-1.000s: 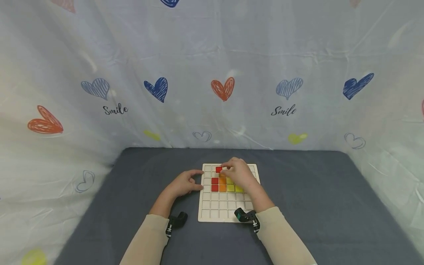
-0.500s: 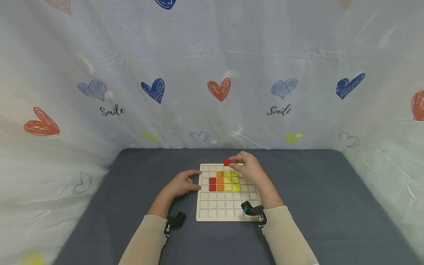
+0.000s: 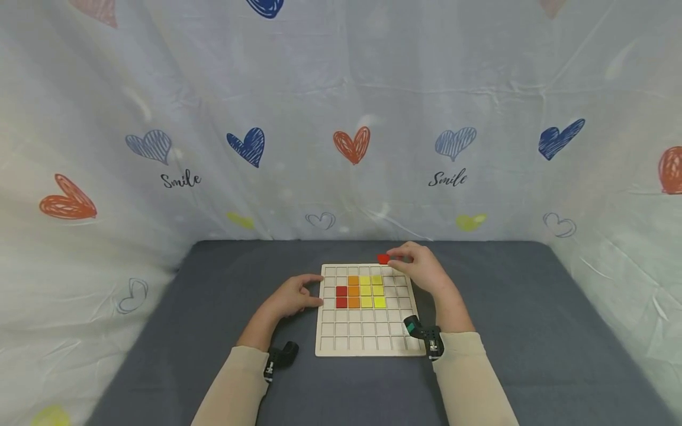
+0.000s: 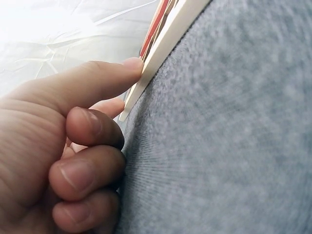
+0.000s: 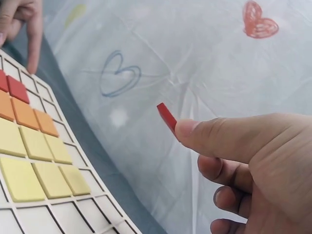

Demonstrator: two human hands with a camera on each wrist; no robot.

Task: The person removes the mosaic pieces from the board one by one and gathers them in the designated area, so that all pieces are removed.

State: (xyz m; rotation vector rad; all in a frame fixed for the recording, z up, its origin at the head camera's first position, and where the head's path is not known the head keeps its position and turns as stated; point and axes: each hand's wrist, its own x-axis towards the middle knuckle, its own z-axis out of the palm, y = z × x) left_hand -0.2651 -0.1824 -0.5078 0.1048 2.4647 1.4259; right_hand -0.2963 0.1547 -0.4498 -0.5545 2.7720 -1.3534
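Note:
A square wooden grid board [image 3: 356, 329] lies on the table. Set into it are two red tiles [image 3: 341, 291], three orange tiles [image 3: 354, 291] and several yellow tiles [image 3: 366, 291]. My right hand [image 3: 424, 271] pinches a loose red tile [image 5: 167, 118] between thumb and fingertips, raised over the board's far edge. Thumb and index finger of my left hand [image 3: 288, 297] touch the board's left edge, spread apart. In the left wrist view, the other fingers [image 4: 78, 175] of that hand are curled beside the edge.
Dark grey cloth [image 3: 224, 260] covers the table around the board. Behind and at both sides hangs a white curtain [image 3: 298, 89] printed with hearts. Each wrist wears a small black camera [image 3: 412, 326].
My right hand has lifted the red tile off the board's upper left and carried it right and away, past the far edge. The left hand stays at the board's edge.

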